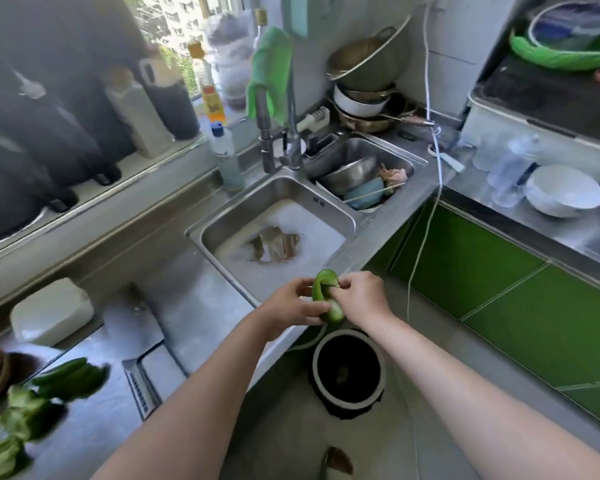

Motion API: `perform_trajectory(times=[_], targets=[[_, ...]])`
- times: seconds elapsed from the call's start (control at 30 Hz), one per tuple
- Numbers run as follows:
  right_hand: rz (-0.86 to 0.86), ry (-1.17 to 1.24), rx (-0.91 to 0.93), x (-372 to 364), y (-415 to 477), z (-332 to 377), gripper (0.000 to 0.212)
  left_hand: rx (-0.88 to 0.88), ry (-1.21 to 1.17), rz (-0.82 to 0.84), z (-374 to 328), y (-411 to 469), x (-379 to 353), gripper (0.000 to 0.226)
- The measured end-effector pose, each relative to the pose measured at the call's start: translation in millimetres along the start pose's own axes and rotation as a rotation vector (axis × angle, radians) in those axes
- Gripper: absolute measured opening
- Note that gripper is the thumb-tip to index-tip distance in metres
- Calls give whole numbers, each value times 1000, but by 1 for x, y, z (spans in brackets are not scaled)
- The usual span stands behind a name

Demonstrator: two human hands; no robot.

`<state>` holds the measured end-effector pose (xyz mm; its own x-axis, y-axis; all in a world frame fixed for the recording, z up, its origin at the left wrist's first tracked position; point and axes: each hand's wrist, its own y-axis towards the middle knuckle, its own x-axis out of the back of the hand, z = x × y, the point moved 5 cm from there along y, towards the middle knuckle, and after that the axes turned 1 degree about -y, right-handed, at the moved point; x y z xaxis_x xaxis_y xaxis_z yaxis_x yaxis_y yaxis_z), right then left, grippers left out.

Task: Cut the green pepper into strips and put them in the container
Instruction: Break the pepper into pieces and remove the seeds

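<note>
A green pepper (326, 296) is held in the air past the counter's front edge, above a round black bin (349, 372) on the floor. My left hand (291, 304) grips its lower left side. My right hand (359, 294) has its fingers dug into the pepper's open upper part. More green pepper pieces (73, 377) lie on the counter at the lower left, with leafy green bits (21, 414) beside them.
A steel double sink: the near basin (281, 237) holds foamy water, the far basin (361, 178) holds bowls. A tap (293, 133) with a green cloth stands behind. White box (51, 311) at left. Green cabinet doors (499, 282) at right under a counter with a white bowl (565, 190).
</note>
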<state>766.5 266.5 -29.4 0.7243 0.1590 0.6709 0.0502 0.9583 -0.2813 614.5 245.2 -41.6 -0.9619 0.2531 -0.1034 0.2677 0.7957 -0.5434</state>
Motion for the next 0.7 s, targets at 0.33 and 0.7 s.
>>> perform_trajectory(times=[0.33, 0.7], targets=[[218, -377, 143, 16, 25, -55, 26, 149, 182, 24, 26, 32, -25, 32], [359, -633, 144, 8, 25, -100, 19, 218, 202, -93, 39, 38, -24, 28]])
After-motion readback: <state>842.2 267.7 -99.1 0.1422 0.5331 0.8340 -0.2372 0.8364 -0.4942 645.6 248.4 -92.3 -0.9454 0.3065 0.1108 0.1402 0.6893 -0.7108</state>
